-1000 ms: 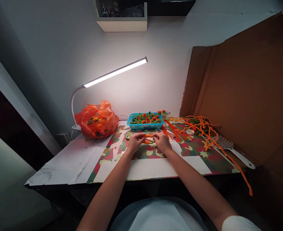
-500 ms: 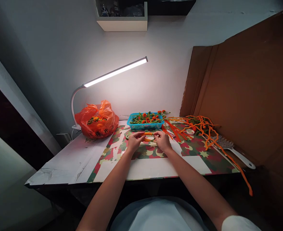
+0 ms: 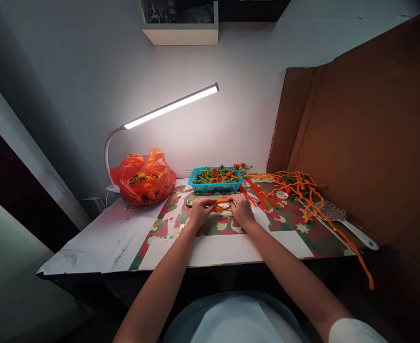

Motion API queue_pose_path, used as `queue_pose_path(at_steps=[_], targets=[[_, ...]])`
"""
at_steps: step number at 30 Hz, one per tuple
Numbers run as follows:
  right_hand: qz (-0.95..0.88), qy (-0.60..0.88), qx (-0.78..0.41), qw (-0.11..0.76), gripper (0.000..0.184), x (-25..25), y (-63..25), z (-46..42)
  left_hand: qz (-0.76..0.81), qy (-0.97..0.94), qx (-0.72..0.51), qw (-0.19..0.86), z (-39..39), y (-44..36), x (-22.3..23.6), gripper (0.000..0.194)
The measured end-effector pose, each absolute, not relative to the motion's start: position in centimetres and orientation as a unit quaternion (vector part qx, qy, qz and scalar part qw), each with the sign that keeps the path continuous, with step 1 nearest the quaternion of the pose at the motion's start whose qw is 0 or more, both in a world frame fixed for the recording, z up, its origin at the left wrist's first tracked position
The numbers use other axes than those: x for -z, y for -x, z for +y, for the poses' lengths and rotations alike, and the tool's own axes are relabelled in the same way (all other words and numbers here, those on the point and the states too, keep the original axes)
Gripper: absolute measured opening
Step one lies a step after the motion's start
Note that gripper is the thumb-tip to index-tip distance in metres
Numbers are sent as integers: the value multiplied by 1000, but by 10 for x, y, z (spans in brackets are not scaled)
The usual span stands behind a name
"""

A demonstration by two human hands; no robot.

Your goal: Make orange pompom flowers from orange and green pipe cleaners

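Observation:
My left hand (image 3: 200,212) and my right hand (image 3: 242,209) meet over the patterned part of the table. Between their fingertips stretches a fuzzy orange chenille stem (image 3: 221,201), pinched at both ends. A second orange length and a thin green stem show just below it, close to the fingers; how they join is too small to tell. Beside my left hand lies a small greenish roll (image 3: 191,202), perhaps tape. Behind the hands stands a blue plastic basket (image 3: 215,188) of fuzzy orange flowers on green stems.
An orange plastic bag (image 3: 147,190) holding more flowers sits at left, under a lit desk lamp (image 3: 170,106). Orange chenille stems (image 3: 313,202) tangle at right, one hanging past the table edge. There too lie a white-handled brush (image 3: 358,234), a white roll (image 3: 282,195) and tall cardboard (image 3: 360,138).
Both hands stay nearly in place. The orange stem between them sits slightly lower and its shape has shifted a little as the fingers work on it.

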State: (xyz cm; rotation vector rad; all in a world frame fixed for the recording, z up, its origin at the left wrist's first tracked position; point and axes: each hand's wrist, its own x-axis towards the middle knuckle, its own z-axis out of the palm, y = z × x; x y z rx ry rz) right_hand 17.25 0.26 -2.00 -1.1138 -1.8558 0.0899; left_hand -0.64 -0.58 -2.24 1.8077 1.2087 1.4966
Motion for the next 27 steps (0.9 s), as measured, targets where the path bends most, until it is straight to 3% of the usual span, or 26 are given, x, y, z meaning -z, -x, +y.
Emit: queue_pose_path(at_steps=[13, 27], targets=[[-682, 498, -122, 521, 15, 20, -165, 4, 442, -595, -595, 312, -3, 3, 21, 33], [-755, 438, -17, 488, 17, 24, -170, 4, 448, -667, -556, 214, -2, 6, 27, 20]])
